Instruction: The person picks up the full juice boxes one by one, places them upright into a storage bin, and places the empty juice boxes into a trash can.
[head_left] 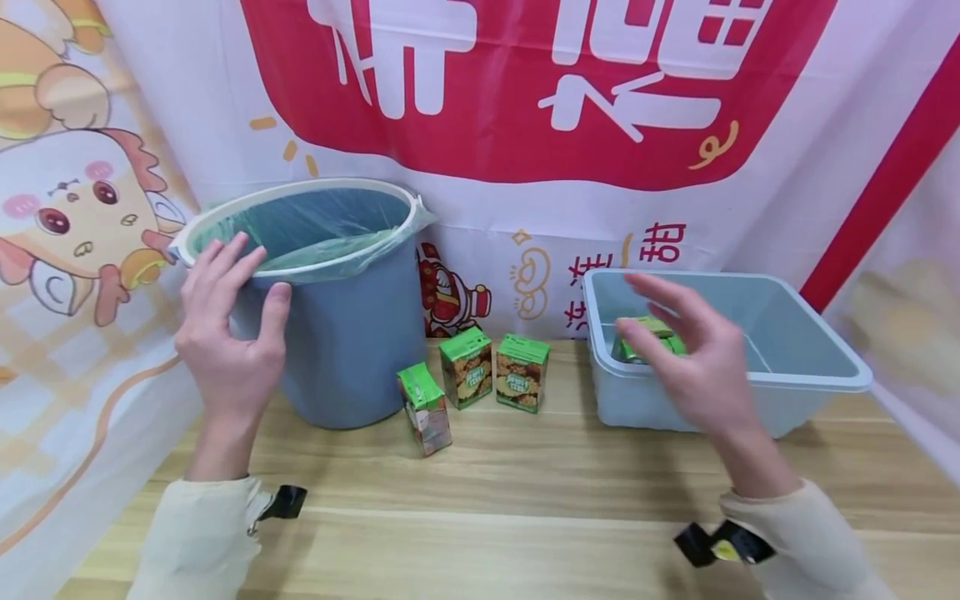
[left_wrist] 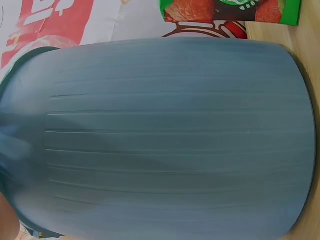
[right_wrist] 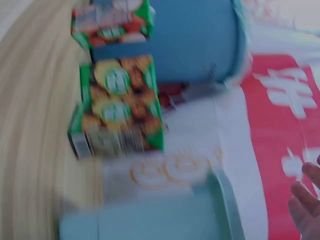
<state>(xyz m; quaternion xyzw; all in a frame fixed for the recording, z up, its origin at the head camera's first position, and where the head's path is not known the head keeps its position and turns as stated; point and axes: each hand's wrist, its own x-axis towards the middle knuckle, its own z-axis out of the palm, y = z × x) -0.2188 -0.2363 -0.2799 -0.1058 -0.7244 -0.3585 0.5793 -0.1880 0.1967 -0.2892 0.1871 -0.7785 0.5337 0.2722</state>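
Note:
My left hand [head_left: 232,333] is held up beside the rim of a blue-grey trash bin [head_left: 352,333] lined with a thin clear bag [head_left: 330,250]; its fingers are spread, and whether they touch the rim I cannot tell. In the left wrist view the bin's ribbed side [left_wrist: 175,130] fills most of the picture. Over the near left wall of a light-blue plastic tub [head_left: 795,383] hovers my right hand [head_left: 697,358], its fingers apart and holding nothing. Past it, green cartons [head_left: 652,327] lie in the tub, partly hidden.
Between bin and tub, three small green drink cartons stand on the wooden table [head_left: 480,533]: a left one [head_left: 426,408], a middle one [head_left: 467,367] and a right one [head_left: 522,372]. A printed cloth [head_left: 487,150] hangs close behind them.

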